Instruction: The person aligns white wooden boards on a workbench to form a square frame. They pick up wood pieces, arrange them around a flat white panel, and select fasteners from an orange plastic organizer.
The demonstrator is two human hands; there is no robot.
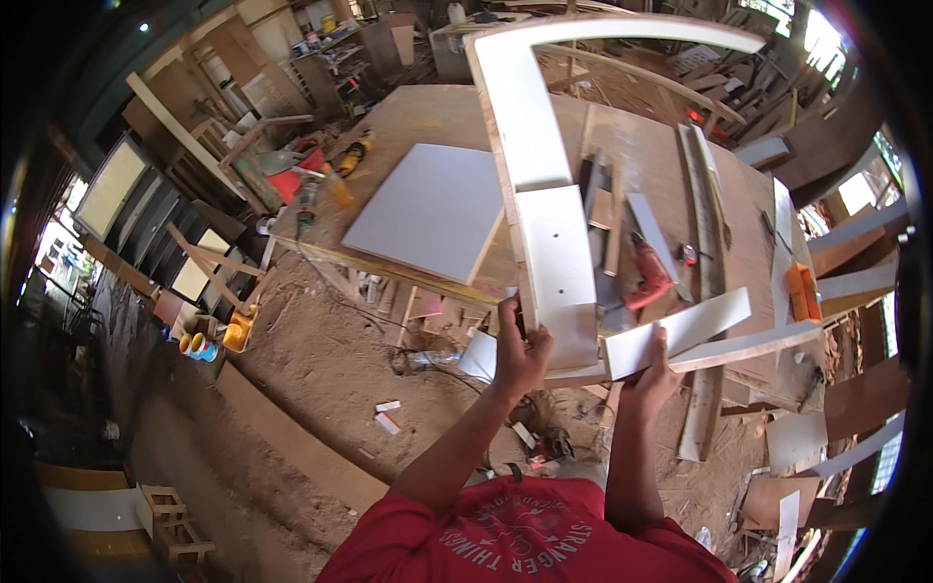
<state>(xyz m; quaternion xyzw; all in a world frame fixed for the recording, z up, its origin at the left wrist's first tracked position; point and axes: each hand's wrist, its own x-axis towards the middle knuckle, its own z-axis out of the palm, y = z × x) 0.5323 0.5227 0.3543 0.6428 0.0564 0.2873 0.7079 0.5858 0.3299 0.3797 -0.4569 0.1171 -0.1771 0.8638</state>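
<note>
In front of me is a white three-sided wooden frame [533, 117], its long side running away from me and its open side to the right. My left hand [523, 355] is closed round its near left corner. Along the long side lies a white board piece [554, 243] with two small dark holes. My right hand [649, 387] is closed on a short white board strip [695, 328], thumb on its face. This strip slants across the frame's near rail [748, 348]. Whether the right fingers also grip the rail is hidden.
The wooden workbench [418, 112] bears a large white panel [428, 209], a red power drill [649, 277], loose wood strips [614, 219] and a yellow power tool [356, 154]. An orange object [803, 291] is at the right. A long plank [292, 437] lies on the dirt floor.
</note>
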